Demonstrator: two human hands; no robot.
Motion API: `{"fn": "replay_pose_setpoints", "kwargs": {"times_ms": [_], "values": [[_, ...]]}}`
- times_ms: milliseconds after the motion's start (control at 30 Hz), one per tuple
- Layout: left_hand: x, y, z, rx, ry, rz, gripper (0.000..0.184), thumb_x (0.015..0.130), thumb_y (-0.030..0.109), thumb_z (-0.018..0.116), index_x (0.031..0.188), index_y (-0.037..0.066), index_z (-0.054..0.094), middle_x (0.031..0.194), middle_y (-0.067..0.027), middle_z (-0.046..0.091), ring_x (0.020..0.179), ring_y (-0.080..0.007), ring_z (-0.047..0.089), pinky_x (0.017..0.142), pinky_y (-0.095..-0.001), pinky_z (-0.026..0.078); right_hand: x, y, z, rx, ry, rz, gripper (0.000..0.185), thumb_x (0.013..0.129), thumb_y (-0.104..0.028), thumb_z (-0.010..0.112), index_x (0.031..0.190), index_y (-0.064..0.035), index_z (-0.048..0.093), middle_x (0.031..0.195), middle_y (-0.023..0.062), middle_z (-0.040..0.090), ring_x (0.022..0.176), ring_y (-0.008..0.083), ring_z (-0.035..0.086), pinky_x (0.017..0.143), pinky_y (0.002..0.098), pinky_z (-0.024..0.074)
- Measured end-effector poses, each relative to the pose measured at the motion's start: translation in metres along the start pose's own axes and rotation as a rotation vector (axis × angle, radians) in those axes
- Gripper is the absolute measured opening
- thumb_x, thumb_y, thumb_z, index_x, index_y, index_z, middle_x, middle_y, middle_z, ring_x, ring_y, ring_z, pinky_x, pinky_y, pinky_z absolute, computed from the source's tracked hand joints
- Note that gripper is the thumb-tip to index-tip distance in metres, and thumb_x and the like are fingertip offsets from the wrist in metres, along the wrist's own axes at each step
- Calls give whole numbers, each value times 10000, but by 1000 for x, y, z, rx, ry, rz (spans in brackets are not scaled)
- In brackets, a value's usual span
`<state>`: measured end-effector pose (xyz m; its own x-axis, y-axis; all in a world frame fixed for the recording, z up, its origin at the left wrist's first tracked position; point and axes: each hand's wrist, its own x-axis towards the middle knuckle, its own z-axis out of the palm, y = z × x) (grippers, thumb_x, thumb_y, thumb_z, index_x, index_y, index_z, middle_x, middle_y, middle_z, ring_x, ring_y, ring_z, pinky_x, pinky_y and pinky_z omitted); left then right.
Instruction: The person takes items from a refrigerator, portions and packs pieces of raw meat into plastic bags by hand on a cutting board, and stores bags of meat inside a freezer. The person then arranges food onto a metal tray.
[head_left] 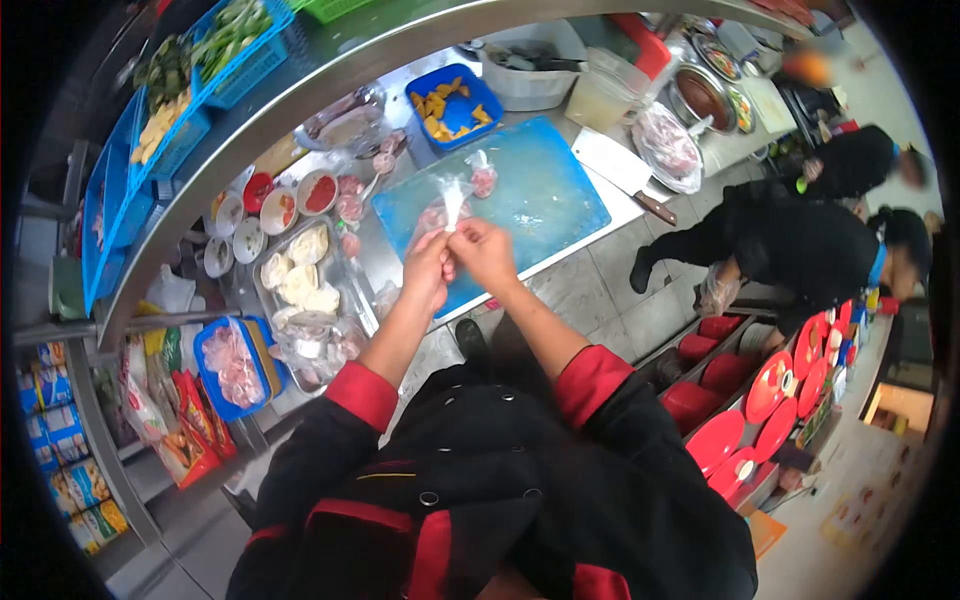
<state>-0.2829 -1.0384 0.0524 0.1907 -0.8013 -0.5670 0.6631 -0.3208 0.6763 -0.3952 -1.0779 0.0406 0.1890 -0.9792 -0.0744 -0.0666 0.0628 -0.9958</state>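
My left hand and my right hand meet above the near edge of the blue cutting board. Both are closed, pinching the twisted neck of a clear plastic bag. Pinkish contents, perhaps meat, show in the bag beside my left fingers; my hands partly hide it. A small knotted bag of pink meat lies farther back on the board. To the right, a cleaver with a wooden handle rests at the board's edge.
Left of the board are a metal tray with pale food portions, several small bowls and more small bags. Behind stands a blue basket with yellow pieces. A large bag of meat lies right. Two people in black work nearby.
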Motion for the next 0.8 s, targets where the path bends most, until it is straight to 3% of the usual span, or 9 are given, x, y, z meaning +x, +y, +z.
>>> {"fn": "replay_pose_setpoints", "kwargs": {"times_ms": [33, 167, 300, 400, 467, 533, 600, 733, 800], "values": [[5, 3, -3, 57, -36, 37, 139, 952, 191, 645, 1004, 71, 599, 594, 47, 435, 461, -61, 419, 401, -229, 307, 6, 5, -1, 48, -22, 30, 148, 857, -126, 684, 928, 4, 699, 720, 3, 655, 619, 86, 615, 546, 241, 479], [9, 14, -8, 179, -84, -25, 183, 931, 230, 674, 982, 59, 635, 574, 48, 424, 436, -68, 402, 394, -239, 297, 24, -6, -20, -9, -236, 283, 125, 882, -139, 671, 920, -21, 691, 733, 3, 656, 615, 69, 609, 490, 231, 462], [21, 14, -12, 106, -114, -87, 215, 940, 246, 662, 1039, 56, 648, 566, 55, 404, 426, -69, 383, 398, -242, 292, 29, -8, -23, 65, -336, 343, 150, 858, -142, 699, 929, -10, 687, 732, 39, 672, 590, 100, 626, 486, 245, 491], [18, 18, -10, 118, -180, -15, 219, 947, 255, 650, 1017, 50, 675, 584, 38, 482, 442, -69, 423, 416, -239, 322, 28, -20, -22, 4, -218, 357, 168, 866, -139, 689, 949, 6, 679, 742, 46, 677, 602, 106, 638, 487, 252, 506], [14, 21, -7, 400, -126, 130, 221, 958, 253, 629, 950, 43, 699, 635, 12, 591, 474, -69, 486, 441, -245, 368, 30, -32, -19, -81, -268, 348, 172, 896, -144, 654, 982, 4, 671, 838, 50, 690, 657, 120, 669, 524, 241, 511], [14, 28, -13, 541, -91, 142, 250, 954, 268, 629, 931, 36, 718, 691, -12, 668, 521, -66, 564, 473, -252, 423, 36, -36, -13, -118, -311, 348, 157, 885, -130, 659, 960, 6, 680, 819, 47, 692, 668, 109, 668, 535, 243, 513], [19, 23, -21, 636, 24, 353, 284, 932, 299, 659, 940, 21, 716, 673, -14, 671, 540, -85, 611, 490, -262, 449, 38, -41, -4, -346, -287, 170, 146, 857, -134, 695, 890, 8, 699, 728, 47, 685, 619, 95, 635, 532, 249, 504], [36, 40, -41, 688, 13, 225, 325, 899, 346, 701, 905, 21, 709, 701, -34, 688, 569, -118, 650, 493, -264, 474, 46, -43, 7, -642, -321, -195, 119, 856, -128, 692, 912, -24, 708, 697, 17, 670, 625, 84, 627, 547, 245, 496], [52, 68, -64, 571, -319, 6, 298, 897, 346, 716, 961, 58, 671, 746, -22, 666, 537, -125, 626, 456, -252, 460, 56, -51, 4, -526, -343, -12, 158, 868, -130, 679, 987, -28, 691, 742, 14, 675, 644, 88, 632, 547, 242, 496]]}}
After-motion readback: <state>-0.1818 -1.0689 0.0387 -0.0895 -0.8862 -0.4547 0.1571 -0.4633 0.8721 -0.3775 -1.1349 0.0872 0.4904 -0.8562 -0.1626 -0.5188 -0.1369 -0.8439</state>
